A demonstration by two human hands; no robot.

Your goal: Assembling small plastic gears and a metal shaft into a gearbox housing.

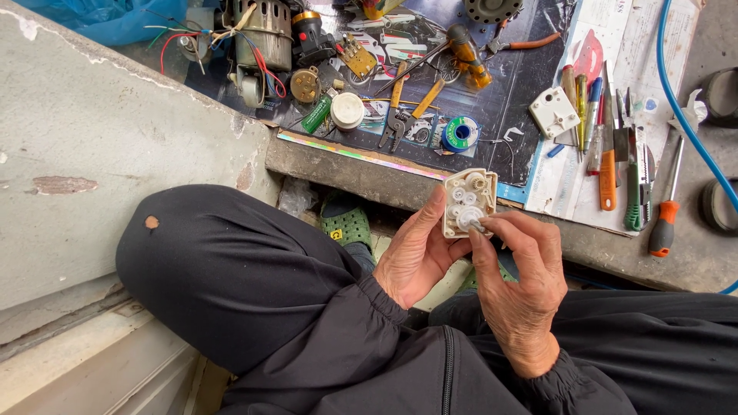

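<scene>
Concrete floor [92, 146] fills 9 o'clock; dark printed mat [523, 84] with scattered parts at 12. Motor [261, 34] with coloured wires at 11. Screwdrivers [607, 146] in a row at 2 o'clock, solder spool [460, 133] and pliers [397, 115] near centre top. Left hand [415, 253] clamps the white gearbox [469, 203] dead centre, thumb along its left edge. Right hand [519, 284] at 5 o'clock, fingertips pinched on a small gear [469, 220] in the gearbox's lower end. Hands close together.
</scene>
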